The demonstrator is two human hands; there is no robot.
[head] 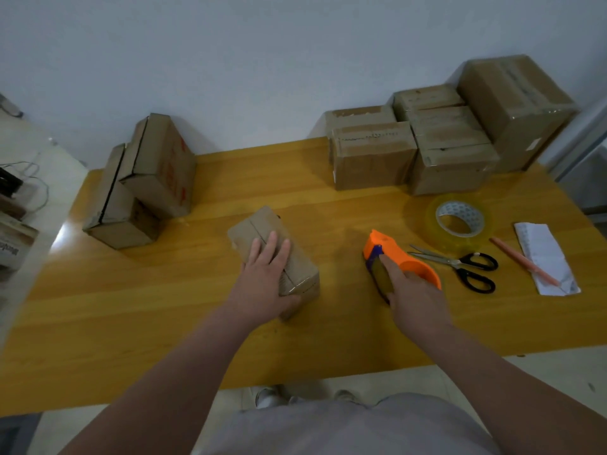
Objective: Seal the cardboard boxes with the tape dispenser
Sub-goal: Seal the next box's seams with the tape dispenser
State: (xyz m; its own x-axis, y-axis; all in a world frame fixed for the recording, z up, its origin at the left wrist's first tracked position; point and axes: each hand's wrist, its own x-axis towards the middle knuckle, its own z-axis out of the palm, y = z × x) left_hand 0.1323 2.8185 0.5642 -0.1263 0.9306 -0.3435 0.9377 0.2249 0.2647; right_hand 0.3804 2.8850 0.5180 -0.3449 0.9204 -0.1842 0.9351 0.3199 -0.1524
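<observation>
A small cardboard box (pixel 254 229) lies at the middle of the wooden table (pixel 164 307), its flap seam facing up. My left hand (pixel 266 277) rests flat on the near half of its top, fingers straight, thumb down the near side. To the right lies an orange tape dispenser (pixel 387 246) holding a brown tape roll. My right hand (pixel 414 293) grips the dispenser from the near side, with the index finger stretched along the roll.
Two unsealed boxes (pixel 144 178) are stacked at the back left. Several taped boxes (pixel 437 136) stand at the back right. A clear tape roll (pixel 460 221), black-handled scissors (pixel 466 264), a pink pen (pixel 522 261) and a folded paper (pixel 545 257) lie right of the dispenser.
</observation>
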